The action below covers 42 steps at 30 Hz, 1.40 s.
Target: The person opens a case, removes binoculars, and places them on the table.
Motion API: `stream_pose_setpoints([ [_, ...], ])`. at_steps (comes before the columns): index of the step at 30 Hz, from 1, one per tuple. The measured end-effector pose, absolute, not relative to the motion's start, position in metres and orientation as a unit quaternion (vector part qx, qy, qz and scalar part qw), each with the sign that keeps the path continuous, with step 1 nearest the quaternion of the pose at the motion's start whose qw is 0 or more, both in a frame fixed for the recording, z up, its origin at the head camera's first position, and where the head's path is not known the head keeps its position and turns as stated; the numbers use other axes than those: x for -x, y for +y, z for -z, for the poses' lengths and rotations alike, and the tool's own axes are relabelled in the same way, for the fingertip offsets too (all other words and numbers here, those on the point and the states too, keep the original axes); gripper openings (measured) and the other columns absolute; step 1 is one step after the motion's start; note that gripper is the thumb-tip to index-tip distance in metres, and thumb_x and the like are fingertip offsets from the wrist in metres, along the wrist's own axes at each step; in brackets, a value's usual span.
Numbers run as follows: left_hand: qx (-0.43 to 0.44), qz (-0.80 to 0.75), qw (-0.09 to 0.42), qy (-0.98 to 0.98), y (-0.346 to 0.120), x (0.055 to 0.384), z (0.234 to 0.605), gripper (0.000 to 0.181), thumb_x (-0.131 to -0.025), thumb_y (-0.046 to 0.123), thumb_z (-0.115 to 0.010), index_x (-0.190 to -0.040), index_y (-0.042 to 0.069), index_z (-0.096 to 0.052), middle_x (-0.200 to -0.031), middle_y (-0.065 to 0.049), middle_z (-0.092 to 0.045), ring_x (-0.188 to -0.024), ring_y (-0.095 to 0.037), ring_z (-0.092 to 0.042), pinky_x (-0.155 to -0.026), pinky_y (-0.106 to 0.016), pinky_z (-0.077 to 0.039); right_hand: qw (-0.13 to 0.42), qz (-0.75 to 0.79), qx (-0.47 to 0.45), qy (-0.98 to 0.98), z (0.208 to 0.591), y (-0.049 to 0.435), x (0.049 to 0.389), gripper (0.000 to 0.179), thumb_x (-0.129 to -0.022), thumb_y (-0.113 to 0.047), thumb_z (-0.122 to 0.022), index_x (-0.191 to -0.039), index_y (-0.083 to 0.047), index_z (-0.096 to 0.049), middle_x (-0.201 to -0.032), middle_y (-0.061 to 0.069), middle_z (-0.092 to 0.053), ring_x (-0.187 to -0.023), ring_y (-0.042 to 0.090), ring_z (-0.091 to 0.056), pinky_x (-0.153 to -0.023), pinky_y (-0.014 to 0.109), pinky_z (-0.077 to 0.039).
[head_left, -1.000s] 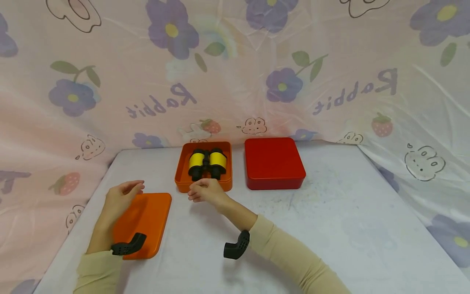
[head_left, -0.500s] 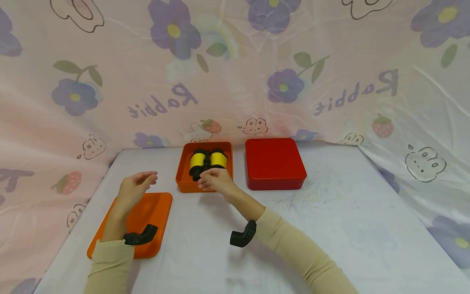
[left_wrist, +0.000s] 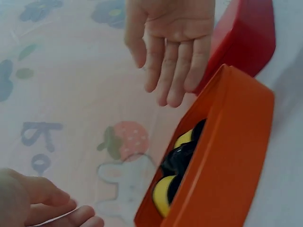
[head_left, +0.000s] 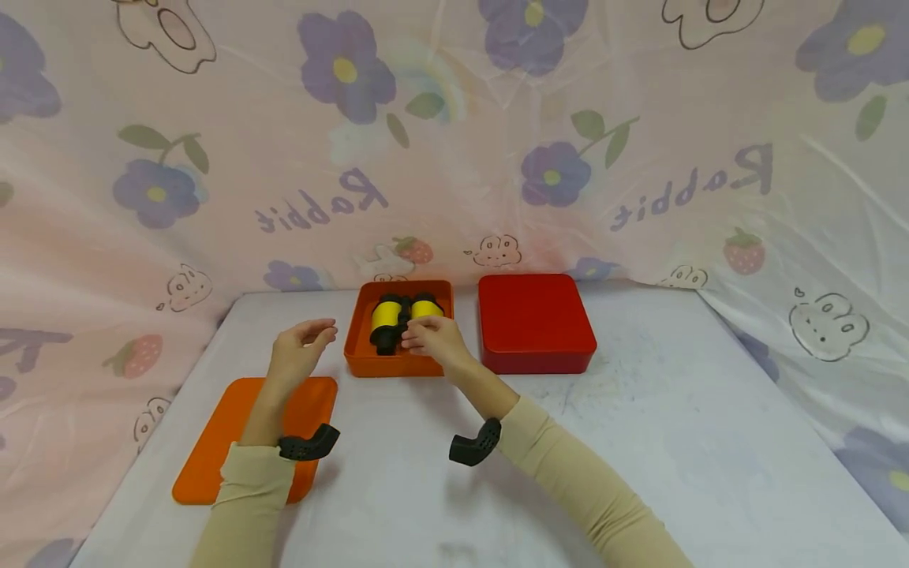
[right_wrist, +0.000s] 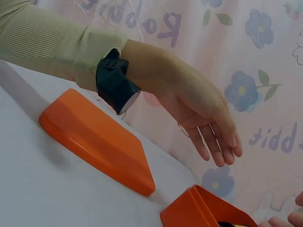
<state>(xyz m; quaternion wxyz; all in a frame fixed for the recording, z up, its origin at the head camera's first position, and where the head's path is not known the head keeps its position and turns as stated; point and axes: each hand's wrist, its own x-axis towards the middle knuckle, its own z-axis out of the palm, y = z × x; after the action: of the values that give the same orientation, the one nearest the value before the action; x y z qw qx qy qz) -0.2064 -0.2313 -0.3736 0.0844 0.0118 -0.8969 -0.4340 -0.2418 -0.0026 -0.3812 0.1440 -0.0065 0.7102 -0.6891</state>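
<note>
Black-and-yellow binoculars [head_left: 386, 319] lie inside an open orange box [head_left: 394, 366] at the back of the table. My right hand [head_left: 442, 341] hovers over the box's right side and covers part of the binoculars in the head view. Its fingers are relaxed and hold nothing, as the left wrist view shows of the same right hand [left_wrist: 173, 52]. To the left of the box, my left hand [head_left: 301, 351] hangs in the air with loose, slightly bent fingers. The orange lid [head_left: 220, 442] lies flat on the table beneath my left forearm.
A closed red box [head_left: 537, 319] stands just right of the orange one. Behind both hangs a pink curtain [head_left: 454, 181] printed with flowers and rabbits. The table has a white cover [head_left: 639, 457].
My left hand has moved right and away from me, from over the lid toward the orange box. My right hand has shifted right and farther in over the binoculars.
</note>
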Motion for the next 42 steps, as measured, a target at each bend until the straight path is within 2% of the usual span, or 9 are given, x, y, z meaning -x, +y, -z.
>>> stream_pose_setpoints([
  [2,-0.015,0.442,0.092,-0.892,-0.222,0.215,0.379,0.036,-0.099,0.020,-0.052,-0.128,0.000,-0.059,-0.122,-0.023,-0.066,-0.108,-0.030,-0.064,-0.081,-0.014,-0.049,0.127,0.694,-0.008,0.709,0.384,0.000,0.246,0.036,-0.099,-0.016,-0.052,-0.127,0.005,-0.055,-0.118,0.022,-0.067,-0.104,0.029,-0.069,-0.095,0.037,-0.056],
  [5,-0.021,0.472,0.091,-0.877,-0.208,0.227,0.386,0.037,-0.099,0.014,-0.051,-0.132,-0.001,-0.055,-0.128,-0.022,-0.063,-0.117,-0.033,-0.060,-0.097,-0.030,-0.053,0.113,0.698,-0.028,0.707,0.387,0.005,0.251,0.038,-0.100,-0.015,-0.050,-0.132,0.005,-0.050,-0.126,0.023,-0.063,-0.116,0.034,-0.063,-0.102,0.041,-0.051],
  [8,-0.027,0.509,0.071,-0.857,-0.198,0.236,0.391,0.041,-0.099,0.011,-0.049,-0.138,-0.002,-0.048,-0.136,-0.023,-0.057,-0.124,-0.033,-0.055,-0.107,-0.038,-0.048,0.111,0.700,-0.045,0.703,0.389,0.008,0.256,0.041,-0.100,-0.015,-0.049,-0.135,0.005,-0.047,-0.133,0.023,-0.059,-0.124,0.034,-0.058,-0.108,0.042,-0.047],
  [12,-0.040,0.542,0.046,-0.838,-0.191,0.246,0.396,0.045,-0.099,0.011,-0.047,-0.142,-0.003,-0.041,-0.143,-0.023,-0.050,-0.132,-0.034,-0.049,-0.112,-0.039,-0.043,0.117,0.713,-0.062,0.689,0.390,0.011,0.260,0.044,-0.099,-0.015,-0.049,-0.138,0.005,-0.046,-0.140,0.021,-0.053,-0.129,0.034,-0.053,-0.112,0.041,-0.043],
  [13,-0.043,0.545,0.041,-0.836,-0.190,0.247,0.397,0.046,-0.100,0.011,-0.046,-0.143,-0.003,-0.039,-0.144,-0.023,-0.048,-0.134,-0.035,-0.047,-0.114,-0.044,-0.040,0.119,0.717,-0.066,0.684,0.390,0.011,0.261,0.044,-0.099,-0.016,-0.049,-0.137,0.005,-0.046,-0.140,0.021,-0.052,-0.130,0.034,-0.052,-0.113,0.040,-0.042],
  [21,-0.061,0.533,0.038,-0.843,-0.185,0.257,0.404,0.045,-0.100,0.013,-0.044,-0.142,-0.004,-0.041,-0.145,-0.023,-0.048,-0.134,-0.037,-0.047,-0.115,-0.044,-0.039,0.129,0.734,-0.086,0.661,0.394,0.014,0.268,0.047,-0.102,-0.023,-0.043,-0.141,0.004,-0.041,-0.147,0.019,-0.046,-0.138,0.031,-0.045,-0.118,0.039,-0.035],
  [31,-0.099,0.564,0.012,-0.820,-0.181,0.274,0.402,0.051,-0.105,0.032,-0.035,-0.145,0.001,-0.040,-0.149,-0.020,-0.045,-0.142,-0.032,-0.037,-0.122,-0.045,-0.026,0.128,0.741,-0.093,0.653,0.398,0.009,0.280,0.054,-0.104,-0.031,-0.039,-0.147,0.001,-0.034,-0.152,0.016,-0.041,-0.140,0.029,-0.041,-0.121,0.039,-0.031],
  [38,-0.111,0.577,0.008,-0.809,-0.173,0.280,0.402,0.053,-0.105,0.034,-0.030,-0.145,0.000,-0.040,-0.150,-0.019,-0.042,-0.141,-0.031,-0.037,-0.122,-0.044,-0.028,0.131,0.722,-0.116,0.670,0.399,0.006,0.284,0.055,-0.103,-0.036,-0.038,-0.146,-0.003,-0.035,-0.142,0.012,-0.042,-0.136,0.028,-0.036,-0.123,0.047,-0.022],
  [42,-0.117,0.581,0.001,-0.805,-0.173,0.283,0.404,0.056,-0.105,0.036,-0.025,-0.145,-0.001,-0.038,-0.153,-0.019,-0.039,-0.143,-0.032,-0.035,-0.123,-0.045,-0.026,0.141,0.732,-0.113,0.657,0.400,0.004,0.288,0.053,-0.102,-0.037,-0.039,-0.141,-0.001,-0.038,-0.128,0.009,-0.040,-0.131,0.025,-0.034,-0.123,0.044,-0.023],
])
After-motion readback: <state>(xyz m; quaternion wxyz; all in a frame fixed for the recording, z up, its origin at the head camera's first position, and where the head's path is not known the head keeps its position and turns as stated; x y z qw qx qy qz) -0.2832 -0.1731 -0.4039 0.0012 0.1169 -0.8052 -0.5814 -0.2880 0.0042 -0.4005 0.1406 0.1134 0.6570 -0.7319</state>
